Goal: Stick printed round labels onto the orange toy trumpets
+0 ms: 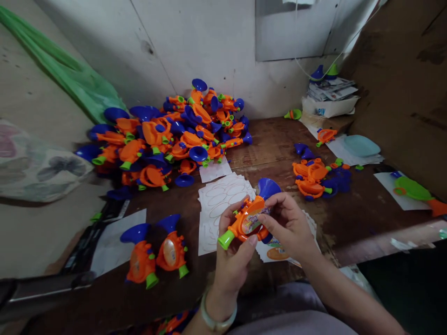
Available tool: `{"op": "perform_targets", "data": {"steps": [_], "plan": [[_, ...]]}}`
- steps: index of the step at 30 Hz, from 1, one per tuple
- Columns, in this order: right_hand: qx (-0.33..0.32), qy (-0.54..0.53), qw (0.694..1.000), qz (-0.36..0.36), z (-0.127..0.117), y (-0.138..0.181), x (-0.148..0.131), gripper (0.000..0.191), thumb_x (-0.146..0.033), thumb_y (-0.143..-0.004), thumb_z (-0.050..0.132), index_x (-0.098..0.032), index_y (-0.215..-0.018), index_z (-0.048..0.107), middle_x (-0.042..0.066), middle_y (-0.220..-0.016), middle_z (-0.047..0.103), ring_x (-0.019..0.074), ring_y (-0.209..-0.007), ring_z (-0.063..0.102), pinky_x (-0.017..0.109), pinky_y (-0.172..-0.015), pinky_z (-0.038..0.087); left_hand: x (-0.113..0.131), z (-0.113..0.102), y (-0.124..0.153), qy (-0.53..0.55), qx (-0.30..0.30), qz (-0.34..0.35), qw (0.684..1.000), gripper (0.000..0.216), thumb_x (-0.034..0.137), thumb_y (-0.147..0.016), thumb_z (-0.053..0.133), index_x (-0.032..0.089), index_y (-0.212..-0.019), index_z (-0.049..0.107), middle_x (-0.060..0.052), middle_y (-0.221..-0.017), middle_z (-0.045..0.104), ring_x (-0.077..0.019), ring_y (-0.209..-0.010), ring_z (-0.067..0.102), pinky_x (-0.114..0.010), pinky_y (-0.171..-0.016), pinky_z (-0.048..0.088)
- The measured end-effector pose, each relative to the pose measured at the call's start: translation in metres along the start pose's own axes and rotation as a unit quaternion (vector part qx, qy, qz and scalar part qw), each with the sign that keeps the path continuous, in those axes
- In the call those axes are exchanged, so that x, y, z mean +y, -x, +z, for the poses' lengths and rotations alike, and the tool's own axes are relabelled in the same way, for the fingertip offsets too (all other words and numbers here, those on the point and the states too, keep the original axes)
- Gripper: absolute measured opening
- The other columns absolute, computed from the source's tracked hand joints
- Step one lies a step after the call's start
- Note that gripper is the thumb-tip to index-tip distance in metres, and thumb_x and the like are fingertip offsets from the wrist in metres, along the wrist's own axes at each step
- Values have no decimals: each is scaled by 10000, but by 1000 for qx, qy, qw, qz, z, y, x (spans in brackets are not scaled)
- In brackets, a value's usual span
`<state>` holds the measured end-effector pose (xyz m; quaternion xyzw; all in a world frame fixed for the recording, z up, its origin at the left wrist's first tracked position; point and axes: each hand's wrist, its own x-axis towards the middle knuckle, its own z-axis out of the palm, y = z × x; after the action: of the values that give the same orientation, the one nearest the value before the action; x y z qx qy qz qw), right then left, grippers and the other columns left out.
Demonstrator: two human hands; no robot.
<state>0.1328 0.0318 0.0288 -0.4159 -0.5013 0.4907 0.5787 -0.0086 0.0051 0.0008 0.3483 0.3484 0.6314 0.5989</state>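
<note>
**Toy trumpet held in two hands above a wooden workbench, as I watch from the head camera.**

The orange-and-blue toy trumpet (240, 225) sits between the hands, just above the paper sheets printed with ovals (220, 209). The left hand (232, 251) closes around it from below; the right hand (286, 221) grips narrowly, its fingertips (267, 204) at the round printed label (251, 221). The step in hand appears to be work on this label, and I judge that the next move calls for a steady hold on the body. Two similar trumpets (152, 253) lie on the workbench (363, 218) nearby; a heap of trumpets (167, 135) lies beyond the sheets.
</note>
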Motion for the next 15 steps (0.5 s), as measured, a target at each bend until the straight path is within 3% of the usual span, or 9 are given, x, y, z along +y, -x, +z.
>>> {"op": "perform_targets", "data": {"steps": [5, 10, 15], "plan": [[-3, 7, 1000, 2, 0, 0, -3, 232, -255, -852, 838, -250, -957, 632, -48, -792, 649, 111, -669, 623, 211, -602, 541, -2, -1, 0, -13, -17, 21, 1000, 577, 374, -846, 922, 299, -1357, 666, -119, -1500, 689, -330, -1333, 729, -414, -1075, 633], [7, -2, 1000, -9, 0, 2, -3, 215, -211, -847, 833, -248, -949, 647, -53, -789, 653, 96, -658, 616, 191, -593, 533, -4, 0, 1, -25, -18, 42, 999, 486, 374, -899, 884, 329, -1340, 684, -74, -1502, 694, -266, -1339, 721, -377, -1127, 593], [8, -14, 1000, -15, 0, 2, -4, 214, -187, -857, 828, -257, -964, 655, -61, -800, 665, 89, -632, 607, 188, -569, 536, -5, -1, 1, -48, -4, 51, 998, 478, 398, -902, 881, 294, -1325, 686, -96, -1515, 696, -272, -1346, 714, -400, -1157, 570]]}}
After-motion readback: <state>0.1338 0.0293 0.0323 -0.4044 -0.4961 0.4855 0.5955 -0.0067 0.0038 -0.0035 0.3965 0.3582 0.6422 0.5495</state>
